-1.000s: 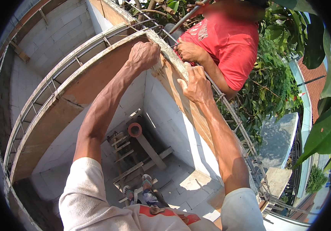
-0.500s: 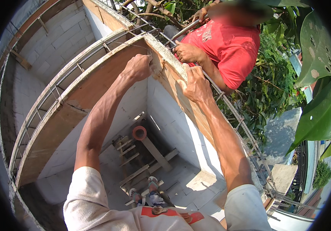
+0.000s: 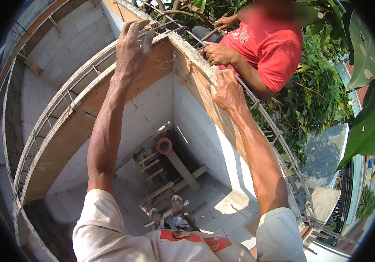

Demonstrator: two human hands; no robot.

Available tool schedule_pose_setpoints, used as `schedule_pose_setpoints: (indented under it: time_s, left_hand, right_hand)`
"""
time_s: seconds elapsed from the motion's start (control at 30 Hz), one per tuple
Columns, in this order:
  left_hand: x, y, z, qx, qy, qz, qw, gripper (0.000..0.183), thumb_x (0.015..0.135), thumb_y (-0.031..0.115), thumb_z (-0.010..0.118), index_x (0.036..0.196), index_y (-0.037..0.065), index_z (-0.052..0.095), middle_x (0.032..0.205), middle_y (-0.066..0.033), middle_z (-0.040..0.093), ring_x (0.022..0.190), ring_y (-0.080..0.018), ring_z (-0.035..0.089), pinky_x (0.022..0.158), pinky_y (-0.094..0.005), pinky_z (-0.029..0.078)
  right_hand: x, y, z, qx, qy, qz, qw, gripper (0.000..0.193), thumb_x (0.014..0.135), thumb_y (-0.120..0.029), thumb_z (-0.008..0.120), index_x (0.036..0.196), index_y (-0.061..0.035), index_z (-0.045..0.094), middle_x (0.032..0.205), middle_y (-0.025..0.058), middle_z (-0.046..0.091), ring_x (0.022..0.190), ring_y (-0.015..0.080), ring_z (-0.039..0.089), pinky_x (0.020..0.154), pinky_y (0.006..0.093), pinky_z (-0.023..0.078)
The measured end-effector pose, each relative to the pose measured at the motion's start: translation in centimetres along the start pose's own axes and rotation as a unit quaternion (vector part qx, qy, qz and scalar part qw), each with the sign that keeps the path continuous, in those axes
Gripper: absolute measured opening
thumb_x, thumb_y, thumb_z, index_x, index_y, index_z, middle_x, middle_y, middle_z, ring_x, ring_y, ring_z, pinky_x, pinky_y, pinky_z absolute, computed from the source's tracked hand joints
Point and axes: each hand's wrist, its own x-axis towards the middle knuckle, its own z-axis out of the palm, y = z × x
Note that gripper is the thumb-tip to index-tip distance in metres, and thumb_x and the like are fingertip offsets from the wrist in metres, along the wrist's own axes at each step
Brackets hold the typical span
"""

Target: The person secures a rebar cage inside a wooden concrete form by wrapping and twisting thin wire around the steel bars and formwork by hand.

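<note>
My left hand (image 3: 131,54) has its fingers apart over the top edge of the left wooden formwork board (image 3: 63,135), near the steel bars; I see nothing held in it. My right hand (image 3: 228,91) is closed over the upper edge of the right formwork board (image 3: 200,85), thumb on its inner side and fingers over the top. The two boards meet at a corner in front of me. Thin loose wire (image 3: 166,61) hangs by that corner. A tied rebar frame (image 3: 71,96) runs along behind the left board.
A co-worker in a red shirt (image 3: 257,48) is beyond the right board, hands at a bar. Below me are a ladder-like wooden frame (image 3: 152,174), an orange pipe end (image 3: 164,145) and white block walls (image 3: 196,118). Large leaves (image 3: 364,126) hang at right.
My left hand has left the corner, moved left and up, and its fingers have opened. My right hand remains on the board's edge. The view has shifted slightly.
</note>
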Motion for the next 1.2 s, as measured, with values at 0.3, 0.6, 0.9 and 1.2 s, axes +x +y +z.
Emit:
schedule_pose_setpoints:
  time_s: [0.3,0.6,0.9,1.2]
  left_hand:
    - [-3.5,-11.6,-2.8,0.269,-0.274,-0.113,0.916,0.071,0.104,0.06,0.063,0.14,-0.001,0.064,0.141,-0.0277,0.063,0.132,-0.0427,0.062,0.11,-0.0538,0.049]
    - [-2.1,-11.3,-0.8,0.278,-0.417,-0.103,0.859,0.058,0.093,0.05,0.081,0.111,-0.004,0.072,0.104,-0.0291,0.077,0.102,-0.0448,0.077,0.086,-0.0541,0.062]
    - [-1.9,-11.9,-1.1,0.272,-0.409,-0.139,0.86,0.051,0.093,0.047,0.082,0.102,-0.004,0.077,0.094,-0.0305,0.077,0.09,-0.0455,0.078,0.081,-0.0559,0.062]
    - [-1.8,-11.5,-1.5,0.258,-0.4,-0.151,0.866,0.04,0.095,0.035,0.077,0.104,-0.003,0.081,0.1,-0.0307,0.077,0.097,-0.046,0.078,0.085,-0.0541,0.063]
  right_hand:
    - [0.0,0.2,-0.1,-0.011,-0.005,0.002,1.0,0.068,0.094,-0.033,0.079,0.149,0.0007,0.056,0.129,0.0213,0.067,0.131,0.0372,0.06,0.102,0.0521,0.058]
    - [-0.4,0.6,-1.1,-0.011,-0.022,0.025,0.999,0.071,0.091,-0.03,0.081,0.15,0.0004,0.056,0.128,0.018,0.069,0.13,0.0354,0.059,0.106,0.0487,0.056]
    - [-0.2,0.1,-0.6,-0.018,-0.01,0.019,1.0,0.073,0.092,-0.031,0.082,0.152,0.0012,0.054,0.131,0.0189,0.067,0.133,0.0364,0.058,0.106,0.0487,0.056]
    - [0.0,-0.5,-0.4,-0.01,-0.013,0.03,0.999,0.07,0.093,-0.033,0.081,0.151,-0.0014,0.056,0.13,0.0191,0.066,0.132,0.0372,0.06,0.102,0.051,0.058]
